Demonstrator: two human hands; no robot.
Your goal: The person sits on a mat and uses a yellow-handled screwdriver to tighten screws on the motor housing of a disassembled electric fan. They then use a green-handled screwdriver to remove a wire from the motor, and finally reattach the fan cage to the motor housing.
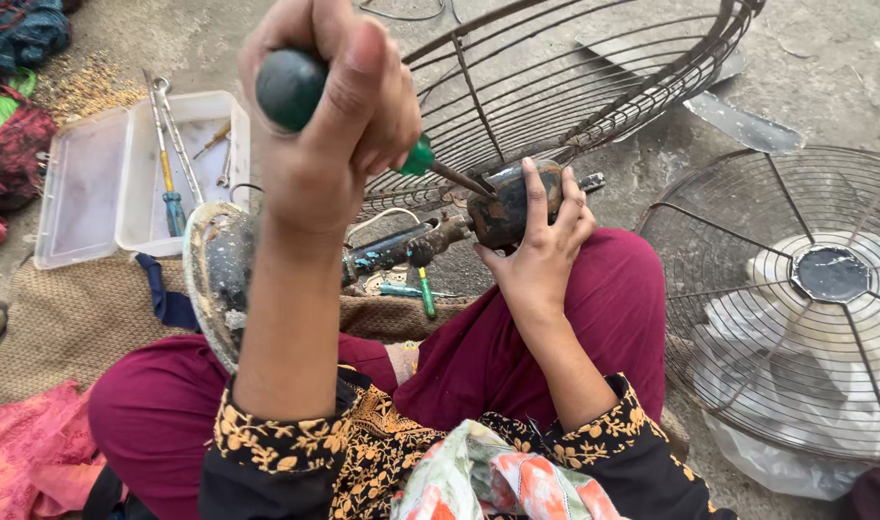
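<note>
My left hand (329, 125) is raised close to the camera, gripping a green-handled screwdriver (295, 89) whose shaft points down to the right at the fan motor. My right hand (541, 241) cups the dark, grimy fan motor housing (505, 204), which rests above my knee. A rusty rear wire guard (575, 87) is attached behind the motor. The fan's round base (213, 279) and its neck (401, 248) lie to the left, across my lap in maroon trousers.
An open white plastic box (93, 183) with a blue-handled screwdriver (173, 207) and other tools sits at the left. A loose front fan guard (796, 299) lies at the right over a plastic bag. A small green screwdriver (426, 294) lies on the woven mat. Cloth bundles lie at the far left.
</note>
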